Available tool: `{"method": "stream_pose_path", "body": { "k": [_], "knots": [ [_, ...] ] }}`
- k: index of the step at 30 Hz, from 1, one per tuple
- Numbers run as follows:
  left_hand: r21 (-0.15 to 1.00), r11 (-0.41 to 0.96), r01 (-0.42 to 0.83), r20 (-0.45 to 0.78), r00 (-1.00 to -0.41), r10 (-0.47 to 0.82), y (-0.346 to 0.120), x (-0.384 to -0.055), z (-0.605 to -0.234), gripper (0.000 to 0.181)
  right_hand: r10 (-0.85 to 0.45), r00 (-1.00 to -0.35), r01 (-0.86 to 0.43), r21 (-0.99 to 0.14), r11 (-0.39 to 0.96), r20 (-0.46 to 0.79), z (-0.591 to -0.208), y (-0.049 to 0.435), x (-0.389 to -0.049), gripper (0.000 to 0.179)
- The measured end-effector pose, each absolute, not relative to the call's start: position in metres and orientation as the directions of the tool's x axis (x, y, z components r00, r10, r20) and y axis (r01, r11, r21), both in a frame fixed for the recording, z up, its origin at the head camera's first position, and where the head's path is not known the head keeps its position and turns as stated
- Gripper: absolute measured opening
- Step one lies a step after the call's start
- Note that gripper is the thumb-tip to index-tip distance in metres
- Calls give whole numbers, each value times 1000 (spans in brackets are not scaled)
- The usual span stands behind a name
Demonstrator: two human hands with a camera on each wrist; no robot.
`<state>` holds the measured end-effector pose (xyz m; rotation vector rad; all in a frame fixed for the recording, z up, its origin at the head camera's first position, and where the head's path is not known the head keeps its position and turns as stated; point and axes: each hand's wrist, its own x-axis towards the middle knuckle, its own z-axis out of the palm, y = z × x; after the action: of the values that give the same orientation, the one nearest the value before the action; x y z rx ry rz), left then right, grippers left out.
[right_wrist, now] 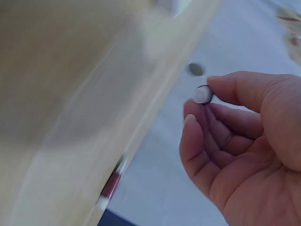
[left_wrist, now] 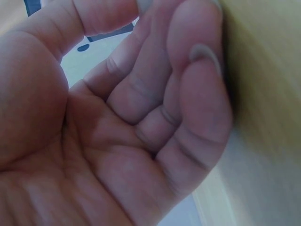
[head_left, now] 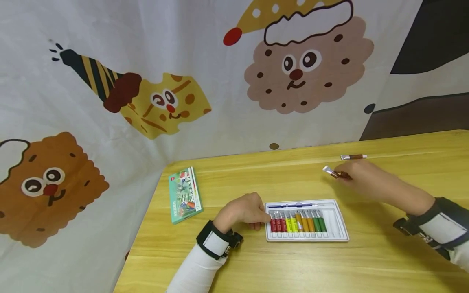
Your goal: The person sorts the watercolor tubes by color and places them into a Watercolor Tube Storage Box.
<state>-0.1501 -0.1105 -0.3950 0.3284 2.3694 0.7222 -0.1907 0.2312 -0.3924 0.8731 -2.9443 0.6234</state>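
Note:
My right hand [head_left: 357, 177] pinches a brown paint tube [head_left: 331, 172] between thumb and fingertips, above the table; in the right wrist view the tube's white cap [right_wrist: 203, 94] faces the camera. My left hand [head_left: 243, 211] is at the left edge of a white plastic paint tray [head_left: 342, 232], thumb and forefinger gripping its rim while the other fingers curl beside it. In the tray a row of red, yellow, ochre and green paint tubes [head_left: 297, 224] stands side by side, with a thin blue paintbrush [head_left: 298, 205] along the top. The tray's right-hand slots hold no tubes.
Another brown paint tube [head_left: 353, 156] lies near the table's back edge, beyond my right hand. A green illustrated paint box [head_left: 185, 195] lies at the left of the wooden table [head_left: 238, 171]. Behind hangs a white curtain [head_left: 205, 49] printed with cartoon biscuits.

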Motion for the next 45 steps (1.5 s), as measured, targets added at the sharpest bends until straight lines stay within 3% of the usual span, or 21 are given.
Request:
{"method": "stream_pose_path", "body": {
  "k": [8, 17, 24, 31, 45],
  "knots": [
    [568, 822, 52, -503, -768, 396, -110, -150, -396, 31, -419, -903, -402, -514, 757, 90, -385, 217, -147, 12],
    [560, 827, 49, -508, -768, 390, -110, -151, -397, 31, -383, -915, -235, -606, 760, -126, -385, 207, -120, 27],
    [554, 831, 48, -508, -771, 383, -110, -152, -398, 31, -404, -901, -229, -620, 750, -156, -393, 200, -113, 23],
    [563, 825, 42, -506, -772, 385, -109, -151, -398, 30, -364, -892, -112, -648, 753, -269, -403, 187, -107, 24],
    [554, 831, 46, -503, -777, 378, -110, -151, -396, 31, -304, -914, -64, -643, 763, -270, -408, 179, -104, 30]
  ]
}}
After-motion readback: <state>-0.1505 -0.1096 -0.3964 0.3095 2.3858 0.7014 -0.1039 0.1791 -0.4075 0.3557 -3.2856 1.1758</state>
